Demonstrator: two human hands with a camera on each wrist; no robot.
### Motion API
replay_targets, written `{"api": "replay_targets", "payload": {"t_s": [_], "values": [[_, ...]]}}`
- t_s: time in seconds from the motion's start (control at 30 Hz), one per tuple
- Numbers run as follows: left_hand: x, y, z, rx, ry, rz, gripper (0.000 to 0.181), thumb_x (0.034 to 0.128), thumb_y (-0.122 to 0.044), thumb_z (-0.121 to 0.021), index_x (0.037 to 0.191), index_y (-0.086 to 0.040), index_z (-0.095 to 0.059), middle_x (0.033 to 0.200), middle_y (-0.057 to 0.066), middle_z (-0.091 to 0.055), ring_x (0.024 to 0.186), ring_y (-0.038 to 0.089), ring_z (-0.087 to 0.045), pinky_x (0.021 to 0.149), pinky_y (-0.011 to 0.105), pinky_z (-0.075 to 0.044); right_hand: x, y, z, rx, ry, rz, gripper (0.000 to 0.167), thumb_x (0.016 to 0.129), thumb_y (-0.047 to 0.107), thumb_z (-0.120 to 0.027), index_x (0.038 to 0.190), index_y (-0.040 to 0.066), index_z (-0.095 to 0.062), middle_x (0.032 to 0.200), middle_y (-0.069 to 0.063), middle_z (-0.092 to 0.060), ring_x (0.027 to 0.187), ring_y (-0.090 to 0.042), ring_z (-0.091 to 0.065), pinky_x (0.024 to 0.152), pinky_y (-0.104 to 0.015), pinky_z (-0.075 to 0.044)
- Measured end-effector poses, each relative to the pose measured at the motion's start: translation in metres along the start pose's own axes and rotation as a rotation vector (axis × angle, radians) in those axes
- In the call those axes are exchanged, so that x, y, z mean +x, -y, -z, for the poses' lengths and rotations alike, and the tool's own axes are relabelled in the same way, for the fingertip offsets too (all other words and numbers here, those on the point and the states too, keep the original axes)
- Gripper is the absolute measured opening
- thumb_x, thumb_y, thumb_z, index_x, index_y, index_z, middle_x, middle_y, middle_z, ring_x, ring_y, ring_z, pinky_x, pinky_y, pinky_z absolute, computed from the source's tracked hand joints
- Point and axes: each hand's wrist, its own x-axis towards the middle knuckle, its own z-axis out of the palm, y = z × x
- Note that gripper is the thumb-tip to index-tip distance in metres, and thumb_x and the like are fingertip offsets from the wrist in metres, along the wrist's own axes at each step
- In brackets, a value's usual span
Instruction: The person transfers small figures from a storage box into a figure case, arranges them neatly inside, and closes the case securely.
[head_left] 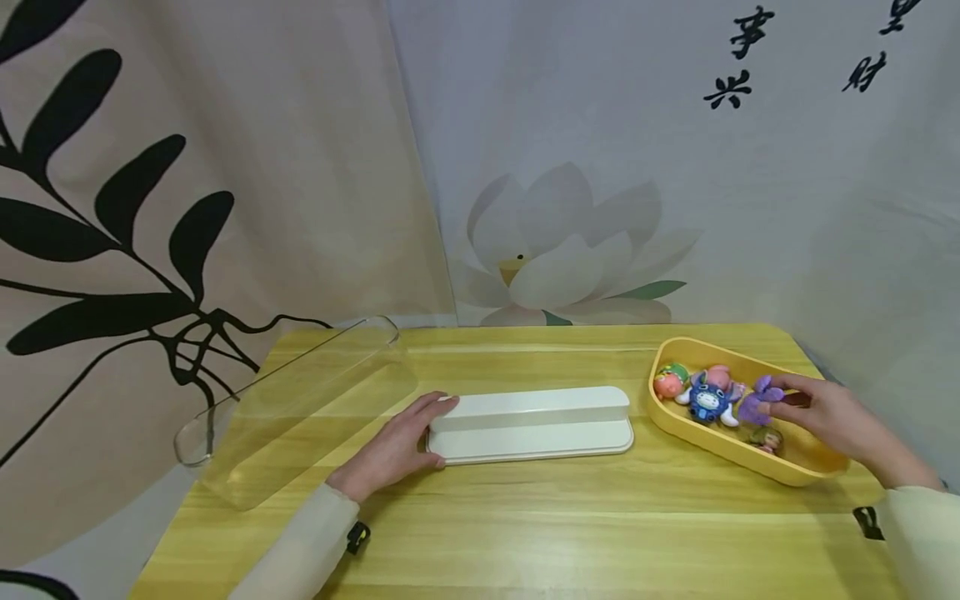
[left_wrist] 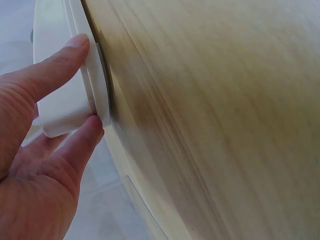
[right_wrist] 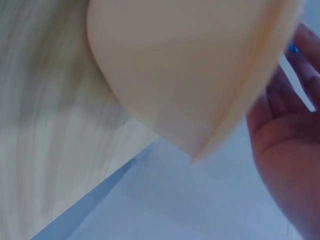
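Observation:
My left hand (head_left: 401, 442) holds the left end of a long white stepped base (head_left: 532, 425) lying on the table. In the left wrist view, the thumb and fingers of that hand (left_wrist: 47, 165) lie against the edges of the white base (left_wrist: 62, 102). Over a yellow tray (head_left: 720, 457) at the right, my right hand (head_left: 832, 417) pinches a small purple toy figure (head_left: 757, 402). Beside it in the tray lie a blue toy figure (head_left: 708, 400) and several other small figures. The right wrist view shows the right hand (right_wrist: 295, 135) behind the tray wall (right_wrist: 185, 65), its fingertips largely hidden.
A clear plastic cover (head_left: 300, 417) lies tilted at the table's left edge, partly overhanging it. The wooden table (head_left: 570, 533) backs onto a printed cloth curtain (head_left: 315, 167).

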Motion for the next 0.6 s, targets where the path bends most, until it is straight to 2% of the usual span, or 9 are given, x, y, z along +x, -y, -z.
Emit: {"api": "replay_targets", "payload": {"t_s": [0.1, 0.17, 0.27, 0.4, 0.5, 0.6], "values": [[0.000, 0.001, 0.000, -0.007, -0.006, 0.000, 0.089, 0.0809, -0.012, -0.090, 0.157, -0.011, -0.044, 0.159, 0.010, -0.042, 0.131, 0.029, -0.054, 0.104, 0.046, -0.055, -0.001, 0.003, 0.004, 0.034, -0.044, -0.039, 0.033, 0.097, 0.010, -0.074, 0.117, -0.013, -0.063, 0.102, -0.023, -0.070, 0.083, 0.017, -0.052, 0.064, -0.010, -0.051], [-0.001, 0.002, 0.000, -0.012, -0.005, 0.006, 0.089, 0.0809, -0.012, -0.090, 0.157, -0.012, -0.044, 0.159, 0.009, -0.041, 0.132, 0.028, -0.054, 0.104, 0.046, -0.054, -0.002, 0.008, 0.005, 0.067, -0.074, -0.065, 0.030, 0.098, 0.011, -0.073, 0.117, -0.011, -0.064, 0.102, -0.019, -0.071, 0.084, 0.017, -0.053, 0.064, -0.009, -0.051], [0.000, 0.002, 0.001, -0.013, 0.000, 0.004, 0.089, 0.0811, -0.013, -0.090, 0.157, -0.013, -0.044, 0.160, 0.008, -0.041, 0.133, 0.028, -0.053, 0.106, 0.045, -0.053, -0.004, 0.018, 0.006, 0.112, -0.110, -0.125, 0.032, 0.099, 0.017, -0.072, 0.118, -0.008, -0.064, 0.100, -0.003, -0.071, 0.082, 0.014, -0.055, 0.063, -0.011, -0.051], [0.002, 0.001, 0.001, -0.010, -0.005, -0.015, 0.090, 0.0807, -0.013, -0.090, 0.157, -0.012, -0.044, 0.159, 0.010, -0.042, 0.134, 0.029, -0.053, 0.107, 0.046, -0.053, -0.007, 0.037, 0.007, 0.163, -0.153, -0.183, 0.037, 0.099, 0.028, -0.073, 0.120, -0.002, -0.065, 0.098, 0.022, -0.063, 0.083, 0.012, -0.056, 0.063, -0.012, -0.050], [0.002, 0.000, 0.001, -0.009, -0.013, -0.020, 0.090, 0.0803, -0.012, -0.090, 0.157, -0.011, -0.044, 0.159, 0.010, -0.042, 0.134, 0.029, -0.053, 0.106, 0.046, -0.053, -0.007, 0.053, 0.004, 0.220, -0.160, -0.176, 0.034, 0.100, 0.028, -0.072, 0.118, 0.001, -0.065, 0.101, 0.025, -0.063, 0.087, 0.010, -0.058, 0.067, -0.010, -0.049], [0.002, 0.000, 0.000, -0.010, -0.014, -0.015, 0.089, 0.0806, -0.012, -0.090, 0.157, -0.011, -0.044, 0.159, 0.010, -0.043, 0.134, 0.029, -0.053, 0.106, 0.046, -0.053, -0.004, 0.070, -0.004, 0.289, -0.158, -0.162, 0.029, 0.100, 0.029, -0.072, 0.114, 0.004, -0.065, 0.107, 0.022, -0.068, 0.092, 0.006, -0.063, 0.070, -0.012, -0.050]]}}
